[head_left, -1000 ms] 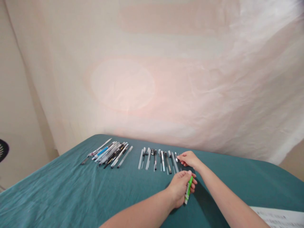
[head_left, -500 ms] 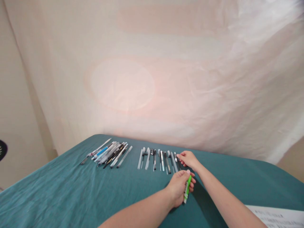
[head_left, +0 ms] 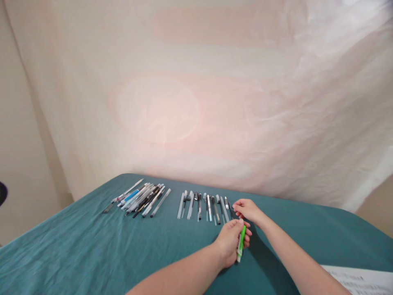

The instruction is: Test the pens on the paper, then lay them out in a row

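My left hand (head_left: 231, 242) is closed around a bright green, pen-like stick (head_left: 242, 241) with a pale lower end. It is held just in front of the right end of a row of pens (head_left: 209, 208). My right hand (head_left: 245, 209) is at the right end of that row, its thumb and fingertips pinched together. Whatever may be between those fingertips is too small to make out. A short pen part with a white end (head_left: 226, 202) and a dark slim piece (head_left: 231, 211) lie close to its fingertips.
A heap of mixed pens (head_left: 144, 200) lies farther left on the green tablecloth (head_left: 92, 250). A printed white sheet (head_left: 362, 280) is at the near right corner. Behind the table hangs a pale sheet (head_left: 196, 102).
My right hand has moved slightly right, away from the short pen part with the white end. The left hand still grips the green stick in nearly the same spot.
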A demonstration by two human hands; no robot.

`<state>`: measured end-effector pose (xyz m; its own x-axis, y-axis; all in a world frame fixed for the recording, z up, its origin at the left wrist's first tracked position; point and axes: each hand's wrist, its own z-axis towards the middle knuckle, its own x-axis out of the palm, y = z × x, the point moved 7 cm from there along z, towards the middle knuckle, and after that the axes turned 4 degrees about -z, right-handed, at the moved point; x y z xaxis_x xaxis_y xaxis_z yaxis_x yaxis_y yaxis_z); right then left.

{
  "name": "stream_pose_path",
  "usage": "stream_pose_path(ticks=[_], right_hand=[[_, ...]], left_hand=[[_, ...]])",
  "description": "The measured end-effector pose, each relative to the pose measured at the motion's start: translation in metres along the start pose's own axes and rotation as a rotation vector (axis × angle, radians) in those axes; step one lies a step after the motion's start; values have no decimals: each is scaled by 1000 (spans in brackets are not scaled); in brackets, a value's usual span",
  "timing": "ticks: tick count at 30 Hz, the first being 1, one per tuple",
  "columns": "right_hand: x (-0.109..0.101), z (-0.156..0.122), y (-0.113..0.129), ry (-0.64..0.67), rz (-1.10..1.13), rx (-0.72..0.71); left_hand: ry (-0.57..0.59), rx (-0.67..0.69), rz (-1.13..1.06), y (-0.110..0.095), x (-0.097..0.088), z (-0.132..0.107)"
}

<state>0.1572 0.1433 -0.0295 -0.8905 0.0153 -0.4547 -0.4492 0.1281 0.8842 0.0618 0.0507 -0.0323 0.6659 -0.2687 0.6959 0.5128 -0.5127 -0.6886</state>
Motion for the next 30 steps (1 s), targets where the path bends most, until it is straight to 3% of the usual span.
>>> stream_pose_path(ticks=[8,13,18,25,28,30], right_hand=[[-6,-36,13,122,-7,-35],[-9,-75,13,264,-145,-56],[9,-117,21,455,-52,-7],[25,-117,25,292,-20,-51],[15,-101,24,266,8,-55],[1,-84,22,174,-5,-54]], left_hand=[[-13,44,-24,-3,-1,2],[-51,210,0,-15,-1,-2],[-90,335,23,-25,-1,-10],[-165,396,-17,-34,-7,-10],[-294,501,66,-43,-14,-19],[-322,597,195,-50,-10,-30]])
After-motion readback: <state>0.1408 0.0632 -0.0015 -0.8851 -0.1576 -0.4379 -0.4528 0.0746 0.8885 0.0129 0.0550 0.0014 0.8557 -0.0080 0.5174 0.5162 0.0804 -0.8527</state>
